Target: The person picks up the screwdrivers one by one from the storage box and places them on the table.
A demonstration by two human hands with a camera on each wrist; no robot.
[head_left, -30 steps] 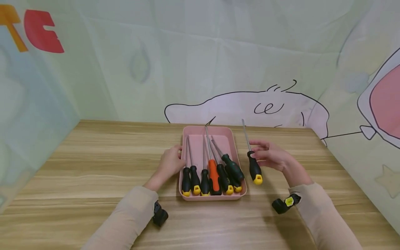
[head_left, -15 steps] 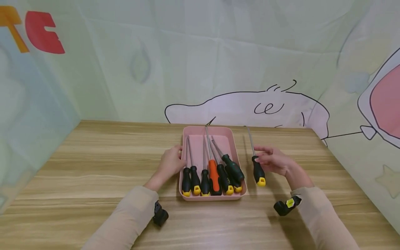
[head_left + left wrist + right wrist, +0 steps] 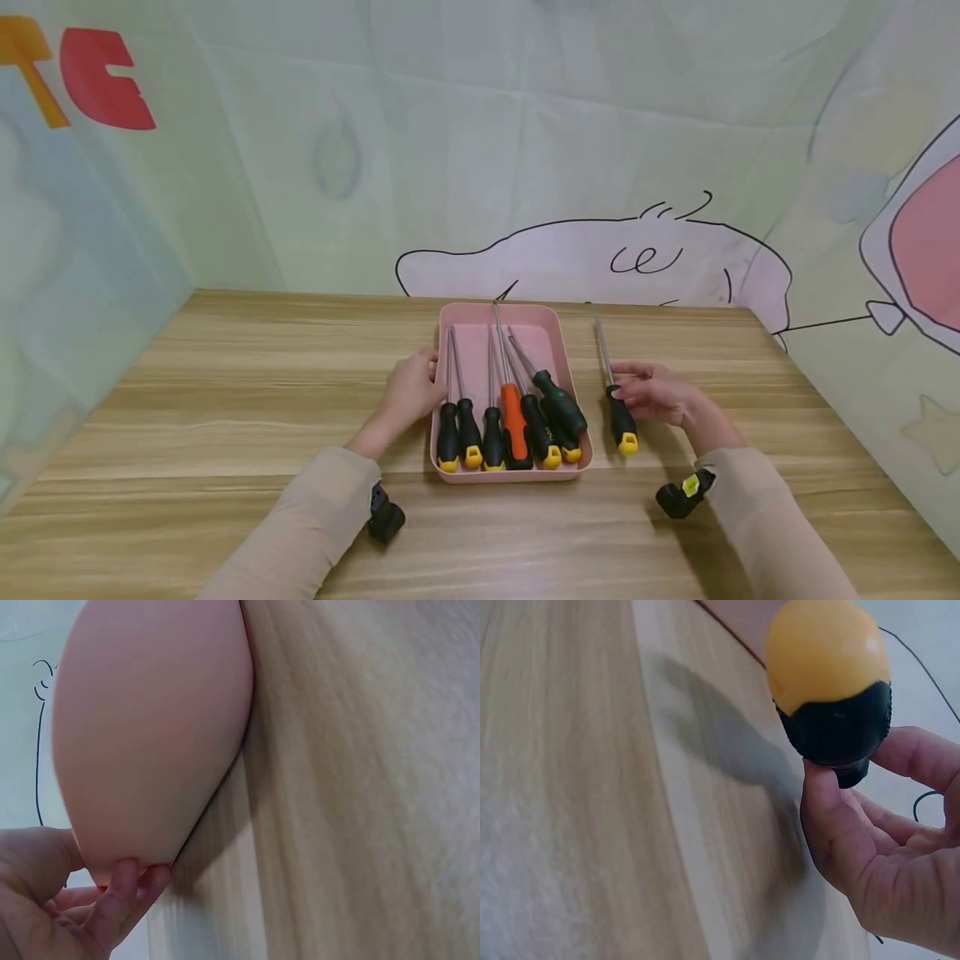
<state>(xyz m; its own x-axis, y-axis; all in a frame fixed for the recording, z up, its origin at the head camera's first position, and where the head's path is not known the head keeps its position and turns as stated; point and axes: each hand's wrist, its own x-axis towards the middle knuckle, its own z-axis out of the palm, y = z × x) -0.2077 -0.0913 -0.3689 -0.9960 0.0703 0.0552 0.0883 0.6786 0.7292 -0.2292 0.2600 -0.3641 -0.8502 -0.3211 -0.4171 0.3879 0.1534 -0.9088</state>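
A pink tray (image 3: 510, 477) lies on the table with several screwdrivers in it, handles toward me. One handle is orange (image 3: 513, 417), another dark green (image 3: 558, 404); the others are black with yellow ends. My left hand (image 3: 408, 387) grips the tray's left side, thumb at the rim and fingers against the outer wall, as the left wrist view shows at the tray wall (image 3: 157, 742). Right of the tray, my right hand (image 3: 656, 396) pinches a black-and-yellow screwdriver (image 3: 622, 421) at the neck of its handle. Its shaft points away from me, and it casts a shadow on the table in the right wrist view.
The wood-grain table (image 3: 262, 400) ends at a printed cloth backdrop (image 3: 480, 150) at the back and sides. A black wrist camera (image 3: 386, 517) sits under the left sleeve, another (image 3: 682, 496) under the right.
My right hand has moved right and toward me with the screwdriver, farther from the tray and lower. My left hand and the tray have stayed in place.
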